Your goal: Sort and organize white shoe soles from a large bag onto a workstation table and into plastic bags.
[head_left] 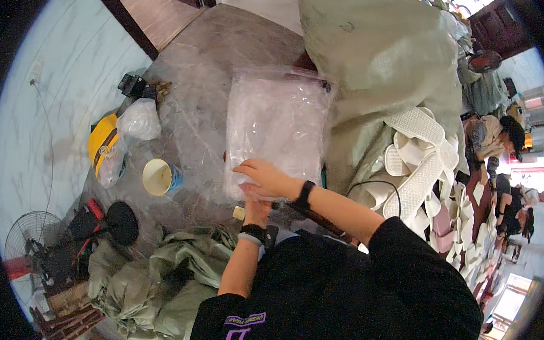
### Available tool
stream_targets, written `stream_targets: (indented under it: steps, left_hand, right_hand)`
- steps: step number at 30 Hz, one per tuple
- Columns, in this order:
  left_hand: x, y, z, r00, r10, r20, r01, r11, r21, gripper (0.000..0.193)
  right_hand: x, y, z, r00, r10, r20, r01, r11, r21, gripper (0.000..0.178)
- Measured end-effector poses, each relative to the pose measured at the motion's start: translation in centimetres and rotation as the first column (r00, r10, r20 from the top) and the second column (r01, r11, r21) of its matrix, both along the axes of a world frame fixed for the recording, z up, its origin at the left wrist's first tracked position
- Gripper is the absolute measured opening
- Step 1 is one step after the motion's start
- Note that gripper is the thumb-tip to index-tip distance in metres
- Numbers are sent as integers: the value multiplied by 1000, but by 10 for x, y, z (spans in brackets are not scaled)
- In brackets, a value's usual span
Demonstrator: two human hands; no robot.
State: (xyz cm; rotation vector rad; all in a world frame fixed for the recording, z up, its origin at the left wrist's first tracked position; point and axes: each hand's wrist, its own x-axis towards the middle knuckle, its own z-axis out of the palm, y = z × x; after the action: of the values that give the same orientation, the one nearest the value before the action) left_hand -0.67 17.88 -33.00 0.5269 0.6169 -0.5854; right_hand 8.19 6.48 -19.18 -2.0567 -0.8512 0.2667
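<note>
A stack of clear plastic bags lies flat in front of me, with its surface shiny and wrinkled. My right hand rests over the near left corner of the stack, palm down, fingers stretched to the left. Just below it, my left hand is at the near edge, its fingers closed on the plastic and partly covered by the right hand. Dark bands circle both wrists. Beside the left wrist sits a small yellowish block.
A paper tub, a yellow bag and a white plastic bag stand left. Green sacks lie near left, a fan beyond. White slipper pieces spill from a large sack right. Other people sit far right.
</note>
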Motion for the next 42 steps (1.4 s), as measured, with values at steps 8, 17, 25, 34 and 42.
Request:
stream_targets:
  steps: [8, 17, 25, 34, 42]
  left_hand:
    - [20, -12, 73, 994, 105, -20, -107, 990, -94, 91]
    - [-2, -2, 46, 461, -879, 120, -262, -6, 965, 61]
    - [-5, -16, 55, 442, -897, 12, 68, 46, 997, 44]
    - [21, 18, 4, 402, -910, 104, -289, -19, 957, 46]
    - [28, 38, -6, 411, -907, 92, -386, -82, 919, 40]
  right_hand:
    - [-54, -87, 20, 922, -144, 358, 329, 780, -532, 63]
    - [-29, -88, -32, 951, -212, 224, 305, 758, -576, 81]
    - [-33, -82, -54, 943, -217, 252, 316, 824, -471, 88]
    - [-110, -131, -22, 912, -12, 410, 221, 857, -465, 60]
    - [-202, -235, 69, 874, -248, -418, 338, 928, 157, 35]
